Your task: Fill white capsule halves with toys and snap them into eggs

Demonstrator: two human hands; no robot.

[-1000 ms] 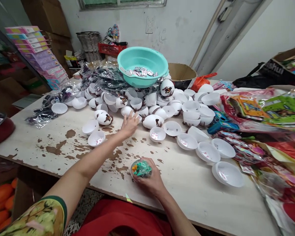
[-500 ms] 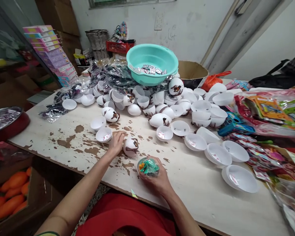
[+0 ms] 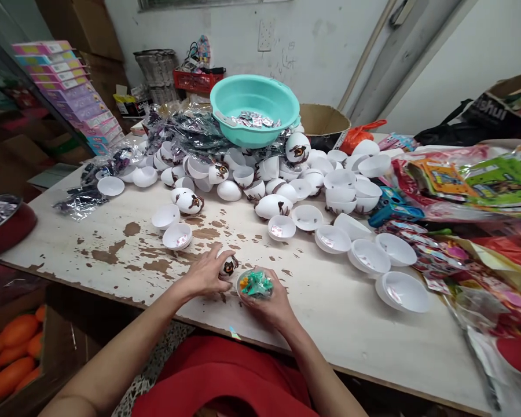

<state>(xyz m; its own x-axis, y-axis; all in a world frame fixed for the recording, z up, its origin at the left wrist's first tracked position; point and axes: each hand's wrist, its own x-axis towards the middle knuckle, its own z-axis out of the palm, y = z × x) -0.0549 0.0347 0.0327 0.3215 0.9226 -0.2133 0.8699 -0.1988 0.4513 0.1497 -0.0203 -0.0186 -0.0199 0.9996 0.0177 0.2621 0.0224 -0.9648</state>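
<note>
My left hand (image 3: 203, 274) is curled round a white plastic egg shell (image 3: 228, 266) with a brown and orange printed eye, its thumb at the near side. Just right of it, my right hand (image 3: 278, 302) holds a white half shell (image 3: 239, 291) with a clear bag of green and orange pieces (image 3: 259, 284) in it. The two shells are close together near the table's front edge. Left of my hands sit two open half shells, the nearer one (image 3: 177, 236) with a small printed packet inside.
Many egg shells (image 3: 273, 206) are heaped across the back of the table (image 3: 312, 324). Behind them stands a turquoise basin (image 3: 255, 136) with small packets. Open half shells (image 3: 369, 256) line the right, beside packaged toys (image 3: 443, 179). A red bowl (image 3: 19, 231) is at the left.
My left hand has moved from beside the egg shell to round it, and the shell has turned so its printed eye shows. My right hand keeps hold of the filled half shell. The view has shifted rightward.
</note>
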